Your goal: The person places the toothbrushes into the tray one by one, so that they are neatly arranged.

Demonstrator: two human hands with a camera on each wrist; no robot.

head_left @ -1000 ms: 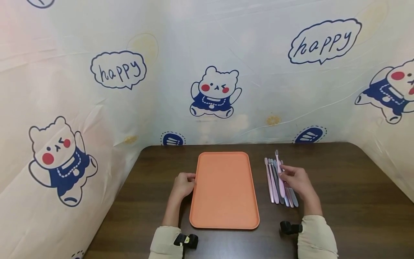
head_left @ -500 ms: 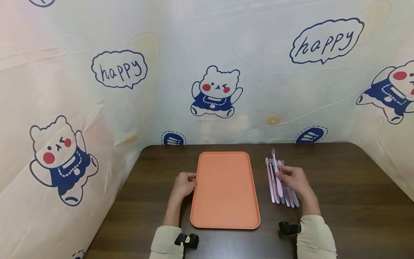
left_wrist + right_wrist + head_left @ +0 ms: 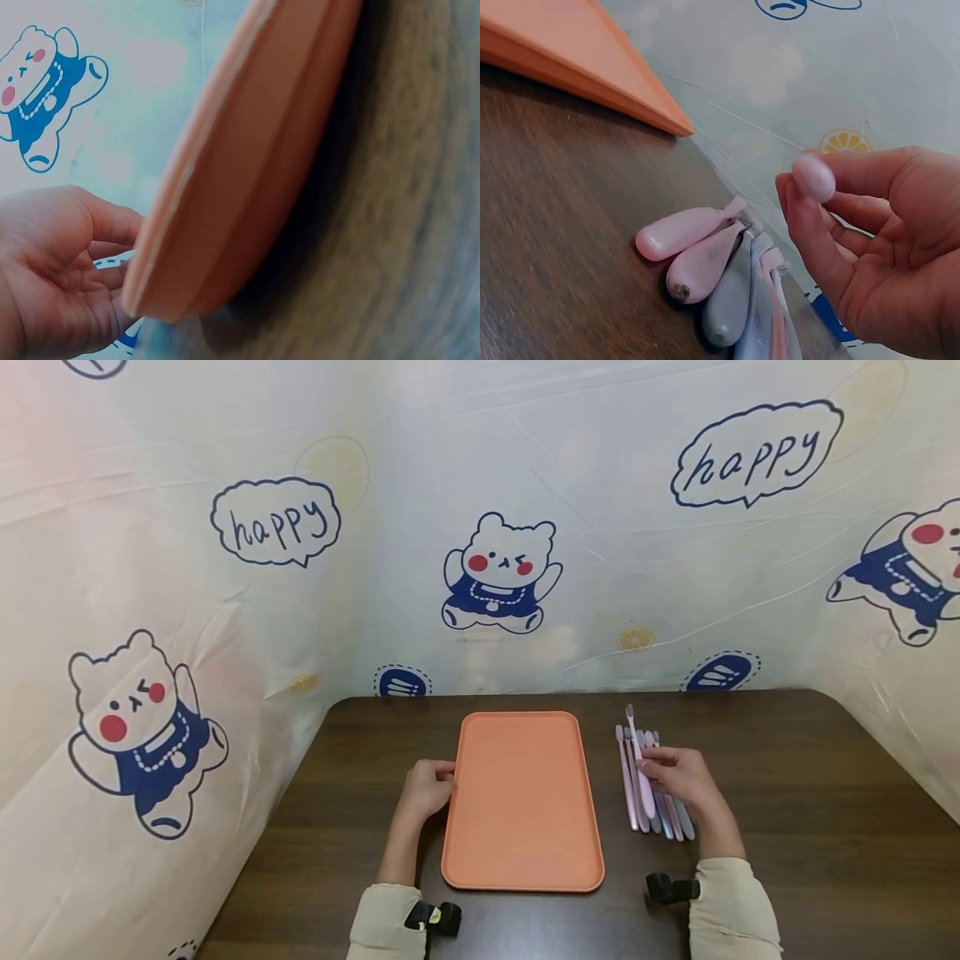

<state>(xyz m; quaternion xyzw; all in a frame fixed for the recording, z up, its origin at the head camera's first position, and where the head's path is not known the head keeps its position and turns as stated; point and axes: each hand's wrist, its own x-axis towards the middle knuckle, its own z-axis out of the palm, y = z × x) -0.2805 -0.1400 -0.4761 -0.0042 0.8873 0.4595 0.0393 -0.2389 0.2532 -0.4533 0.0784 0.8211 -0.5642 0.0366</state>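
Note:
In the head view, my right hand [image 3: 681, 772] pinches a light pink toothbrush [image 3: 640, 772] between thumb and fingers, raised above a row of toothbrushes [image 3: 628, 789]. The right wrist view shows the rounded end of its handle [image 3: 814, 178] between the fingertips. Pink, grey and bluish toothbrushes lie side by side below; the hand partly covers them in the head view. My left hand [image 3: 429, 789] holds the left edge of an orange rectangular tray [image 3: 522, 802]. In the left wrist view its fingers meet the tray rim [image 3: 202, 172], with some fingertips hidden behind it.
Everything stands on a dark brown wooden table [image 3: 810, 793]. A pale curtain [image 3: 600, 568] with printed bears and "happy" bubbles hangs behind the table and at its sides. Black wrist cameras [image 3: 447, 919] sit on the sleeves.
My right hand has shifted slightly left with the pinched toothbrush, whose bristle end has swung left over the row. The left hand and the tray look almost unmoved.

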